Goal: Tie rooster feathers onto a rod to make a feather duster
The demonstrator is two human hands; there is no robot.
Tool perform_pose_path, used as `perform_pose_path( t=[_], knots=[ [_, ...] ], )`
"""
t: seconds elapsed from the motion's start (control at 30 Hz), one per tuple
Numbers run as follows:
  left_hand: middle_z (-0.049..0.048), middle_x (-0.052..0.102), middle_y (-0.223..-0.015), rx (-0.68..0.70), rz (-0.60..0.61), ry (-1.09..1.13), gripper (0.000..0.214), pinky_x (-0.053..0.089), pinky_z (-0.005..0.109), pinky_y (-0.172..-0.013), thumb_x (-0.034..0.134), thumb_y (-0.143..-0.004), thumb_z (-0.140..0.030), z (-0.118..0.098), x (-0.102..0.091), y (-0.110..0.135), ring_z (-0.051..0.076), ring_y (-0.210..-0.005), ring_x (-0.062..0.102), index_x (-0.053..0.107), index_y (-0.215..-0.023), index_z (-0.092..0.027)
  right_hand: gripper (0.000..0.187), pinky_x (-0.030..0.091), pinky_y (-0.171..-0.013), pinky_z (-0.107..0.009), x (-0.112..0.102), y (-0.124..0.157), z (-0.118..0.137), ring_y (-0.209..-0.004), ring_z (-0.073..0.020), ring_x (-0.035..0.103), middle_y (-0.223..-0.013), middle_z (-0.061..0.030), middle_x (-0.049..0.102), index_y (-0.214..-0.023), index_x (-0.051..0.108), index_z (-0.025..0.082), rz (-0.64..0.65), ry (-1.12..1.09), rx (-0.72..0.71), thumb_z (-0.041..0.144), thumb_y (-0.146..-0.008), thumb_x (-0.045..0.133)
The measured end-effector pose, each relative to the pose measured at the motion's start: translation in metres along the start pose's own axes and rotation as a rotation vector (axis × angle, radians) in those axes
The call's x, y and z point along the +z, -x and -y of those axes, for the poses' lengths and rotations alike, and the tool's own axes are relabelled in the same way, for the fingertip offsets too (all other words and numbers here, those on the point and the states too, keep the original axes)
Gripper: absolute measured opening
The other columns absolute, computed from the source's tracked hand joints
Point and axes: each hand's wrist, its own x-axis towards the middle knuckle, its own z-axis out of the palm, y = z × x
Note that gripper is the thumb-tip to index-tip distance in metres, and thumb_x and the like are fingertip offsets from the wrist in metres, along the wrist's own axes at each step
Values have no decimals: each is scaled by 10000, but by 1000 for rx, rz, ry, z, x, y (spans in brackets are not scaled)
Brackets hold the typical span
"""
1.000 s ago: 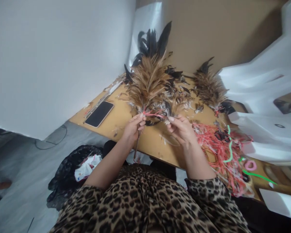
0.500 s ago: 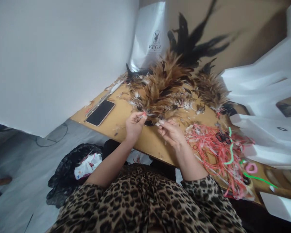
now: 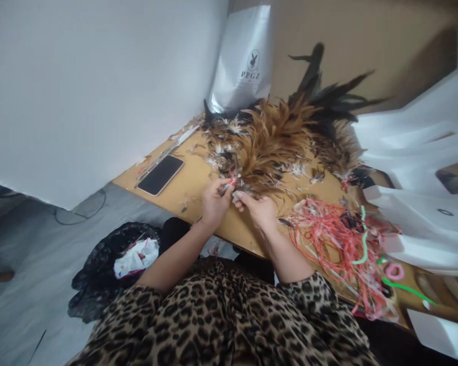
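Observation:
My left hand (image 3: pixel 216 202) is closed in a pinch around the red-wrapped base of a long feather bundle (image 3: pixel 277 145). The bundle has fluffy brown plumes and dark tips, and it slants away to the upper right. Close beside it, my right hand (image 3: pixel 260 207) pinches a small greyish-white feather piece (image 3: pixel 236 196) near the red binding. The fingertips of both hands almost meet, so the exact contact there is partly hidden. More loose feathers (image 3: pixel 223 147) lie around the bundle on the wooden table (image 3: pixel 175 206).
A dark-screened phone (image 3: pixel 161 175) lies at the left. Tangled red plastic strips (image 3: pixel 328 229) spread to the right, near another brown feather bundle (image 3: pixel 339 152). A white printed bag (image 3: pixel 244 66) stands behind. Below the table, a black plastic bag (image 3: pixel 99 274) rests on the floor.
My right hand has moved left and now meets my left hand at the binding. The feather bundle has tilted further right, its dark tips sinking lower. The whole view has shifted slightly.

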Motion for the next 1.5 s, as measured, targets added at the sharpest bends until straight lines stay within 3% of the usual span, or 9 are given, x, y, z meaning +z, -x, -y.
perform_pose_path(
  t=[0.2, 0.37, 0.5, 0.7, 0.87, 1.0, 1.13, 1.33, 1.5],
  knots=[
    [43, 627, -869, 330, 59, -299, 286, 453, 291, -776, 557, -736, -66, 6, -3, 5, 161, -830, 575, 683, -936, -226, 303, 482, -630, -265, -4, -5, 2, -587, -132, 584, -625, -12, 653, -626, 653, 191, 59, 233, -77, 450, -778, 618],
    [72, 638, -952, 412, 119, -380, 327, 459, 327, -853, 546, -721, -75, 1, 0, 9, 192, -922, 587, 665, -994, -210, 146, 497, -811, -314, -10, -9, 8, -870, -205, 648, -809, -15, 713, -757, 703, 230, -46, 307, -171, 367, -710, 694],
    [96, 632, -1014, 449, 185, -408, 411, 450, 345, -907, 564, -700, -84, -2, 0, 12, 208, -985, 582, 648, -1084, -203, 228, 502, -825, -347, -13, -15, 1, -918, -240, 650, -846, -40, 722, -798, 715, 200, -91, 304, -157, 389, -672, 718],
    [92, 646, -984, 379, 164, -349, 268, 462, 338, -883, 543, -821, -216, 0, 0, 13, 188, -937, 594, 684, -1049, -210, 246, 482, -639, -284, -13, -19, -7, -694, -182, 632, -726, -39, 700, -741, 706, 161, -92, 217, -106, 389, -653, 729],
    [75, 669, -913, 300, 101, -216, 201, 465, 334, -858, 575, -824, -268, 5, 0, 8, 178, -892, 602, 724, -944, -207, 332, 302, -433, -215, -13, -20, -5, -420, -70, 422, -494, 7, 561, -565, 611, 154, -13, 112, 19, 457, -635, 728],
    [36, 649, -710, 77, 62, -39, 174, 473, 274, -682, 648, -763, -308, 4, -1, 3, 136, -684, 577, 736, -851, -186, 282, 276, -419, -208, -16, -20, -9, -412, -64, 394, -490, 40, 522, -650, 602, 172, -76, 50, -28, 423, -638, 731],
    [-2, 586, -553, -149, 55, 86, 231, 368, 211, -491, 700, -706, -354, -3, -2, 0, 73, -479, 459, 729, -821, -156, 273, 314, -418, -205, -18, -23, -14, -410, -72, 408, -484, 62, 513, -786, 609, 187, -96, -9, -55, 395, -648, 720],
    [-14, 569, -530, -216, 102, 184, 234, 318, 194, -455, 698, -700, -354, -8, -2, 0, 51, -447, 429, 719, -809, -148, 298, 335, -397, -193, -16, -32, -24, -429, -67, 451, -561, 44, 566, -785, 600, 177, 66, -205, 61, 359, -599, 746],
    [-7, 566, -537, -238, 155, 237, 243, 325, 188, -452, 695, -703, -376, -9, -1, 0, 53, -461, 445, 694, -733, -135, 268, 374, -452, -207, -14, -32, -26, -458, -83, 489, -547, 30, 578, -748, 589, 175, 189, -233, 32, 366, -623, 731]
  ],
)
